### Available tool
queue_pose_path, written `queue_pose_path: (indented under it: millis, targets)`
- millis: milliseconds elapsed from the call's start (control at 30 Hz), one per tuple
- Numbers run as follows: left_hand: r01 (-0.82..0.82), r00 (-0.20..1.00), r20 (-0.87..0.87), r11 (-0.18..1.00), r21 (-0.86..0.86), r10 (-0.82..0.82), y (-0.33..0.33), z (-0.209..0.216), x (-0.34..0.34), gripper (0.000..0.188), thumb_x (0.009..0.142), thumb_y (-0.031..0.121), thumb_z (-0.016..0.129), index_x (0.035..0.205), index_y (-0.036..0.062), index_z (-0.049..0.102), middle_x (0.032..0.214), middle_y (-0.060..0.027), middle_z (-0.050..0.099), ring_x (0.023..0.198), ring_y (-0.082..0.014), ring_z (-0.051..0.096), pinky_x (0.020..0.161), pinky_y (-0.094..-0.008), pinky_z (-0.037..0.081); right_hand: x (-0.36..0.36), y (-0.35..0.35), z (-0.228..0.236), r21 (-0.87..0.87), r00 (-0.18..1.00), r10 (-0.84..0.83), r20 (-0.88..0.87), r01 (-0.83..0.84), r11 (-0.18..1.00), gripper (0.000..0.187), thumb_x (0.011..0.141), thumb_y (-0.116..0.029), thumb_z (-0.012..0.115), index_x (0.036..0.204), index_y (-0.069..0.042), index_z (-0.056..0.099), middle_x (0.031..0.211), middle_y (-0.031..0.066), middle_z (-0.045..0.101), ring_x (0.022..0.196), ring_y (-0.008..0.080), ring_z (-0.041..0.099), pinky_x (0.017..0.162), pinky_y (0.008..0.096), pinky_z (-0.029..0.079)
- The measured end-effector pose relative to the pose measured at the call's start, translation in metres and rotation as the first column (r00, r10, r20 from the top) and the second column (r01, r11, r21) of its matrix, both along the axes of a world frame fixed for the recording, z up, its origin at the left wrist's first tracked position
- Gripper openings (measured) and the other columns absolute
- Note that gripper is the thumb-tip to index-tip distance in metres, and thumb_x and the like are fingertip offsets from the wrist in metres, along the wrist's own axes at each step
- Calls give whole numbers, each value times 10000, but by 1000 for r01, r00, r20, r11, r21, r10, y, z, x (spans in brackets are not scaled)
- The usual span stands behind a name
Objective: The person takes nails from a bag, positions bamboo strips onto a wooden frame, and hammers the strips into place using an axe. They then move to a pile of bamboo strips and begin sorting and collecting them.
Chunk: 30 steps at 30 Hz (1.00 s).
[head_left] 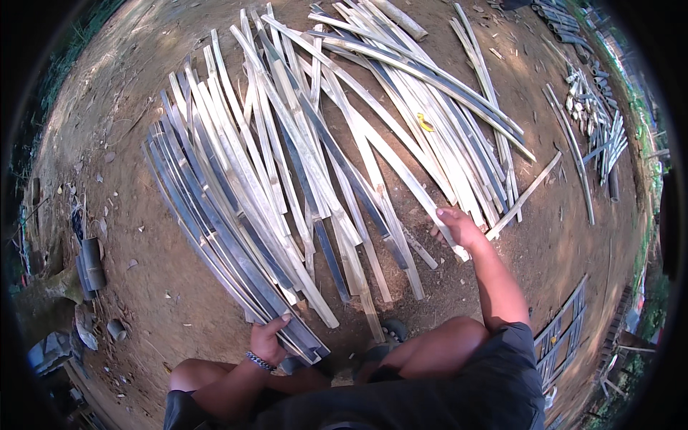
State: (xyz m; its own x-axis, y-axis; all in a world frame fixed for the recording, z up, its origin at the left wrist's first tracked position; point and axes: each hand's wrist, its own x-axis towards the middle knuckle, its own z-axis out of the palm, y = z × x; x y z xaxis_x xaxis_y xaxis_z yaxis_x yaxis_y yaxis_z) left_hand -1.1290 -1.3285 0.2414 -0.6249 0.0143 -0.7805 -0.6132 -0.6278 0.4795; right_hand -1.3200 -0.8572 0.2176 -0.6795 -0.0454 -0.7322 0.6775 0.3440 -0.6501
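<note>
Split bamboo strips, pale on the inner face and dark on the outer, lie fanned out on the ground before me. At the lower left my left hand (268, 342) is closed round the near ends of several dark strips (247, 287), its thumb on top. My right hand (460, 231), on the right, grips a long pale bamboo strip (394, 159) close to its near end. That strip runs up and left across the others. Between my hands lie more loose strips (344, 215), crossing one another. My right fingertips are partly hidden by the strip.
A second heap of pale strips (448, 161) lies beyond my right hand, with a yellow object (425, 122) on it. Short bamboo pieces (591, 104) are piled at the far right. A ladder-like frame (562, 333) stands at the lower right, and dark tubes (92, 264) at the left.
</note>
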Motion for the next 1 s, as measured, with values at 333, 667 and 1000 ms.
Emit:
queue_pose_path:
  millis: [333,667,1000]
  targets:
    - [-27,997,72,1000,-5,28,2,16,-7,339,883,-73,650,1212,7,628,1055,-93,717,950,-247,718,864,-439,609,-23,-88,6,700,670,612,-420,-190,689,464,951,-261,650,1352,-42,570,1327,193,606,1161,359,623,1059,447,466]
    - [-32,997,72,998,-58,36,11,9,-8,308,858,-42,712,1157,17,666,1023,-82,726,908,-221,714,825,-392,594,-26,-250,-58,494,845,518,-136,-395,775,928,910,-204,682,1620,-71,101,1361,302,503,1202,443,588,1026,509,483]
    - [-19,1000,6,997,-75,19,11,1,-2,309,884,-40,670,1184,22,634,998,-103,720,886,-264,731,811,-442,618,-81,-72,-91,250,756,245,-607,-110,962,657,927,-165,669,1514,-18,414,1423,268,555,1309,352,561,1116,387,420]
